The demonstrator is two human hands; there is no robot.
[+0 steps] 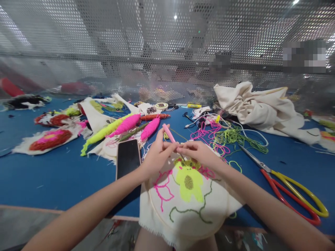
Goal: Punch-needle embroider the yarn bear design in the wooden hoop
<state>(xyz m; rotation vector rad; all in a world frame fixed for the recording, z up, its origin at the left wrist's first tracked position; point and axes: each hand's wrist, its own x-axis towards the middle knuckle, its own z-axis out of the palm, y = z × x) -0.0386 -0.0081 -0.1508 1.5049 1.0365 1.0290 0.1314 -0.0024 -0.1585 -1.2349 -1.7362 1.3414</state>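
My left hand (157, 151) is closed around a pink punch needle (169, 133), its pink handle sticking up past the fingers. My right hand (199, 153) pinches at the needle's tip, fingers pressed together on what looks like thin olive thread. Both hands meet just above an embroidery hoop (183, 198) holding cream cloth. The cloth carries a neon yellow flower, pink outlines and a green stem line. The hoop hangs over the table's near edge toward my lap.
A black phone (127, 158) lies left of the hoop on the blue table (65, 174). Red-and-yellow scissors (290, 190) lie at right. Yarn skeins (125, 127), tangled pink and green thread (225, 136), finished tufted pieces (49, 139) and bunched cream cloth (261, 108) fill the back. A perforated metal screen (167, 45) stands behind.
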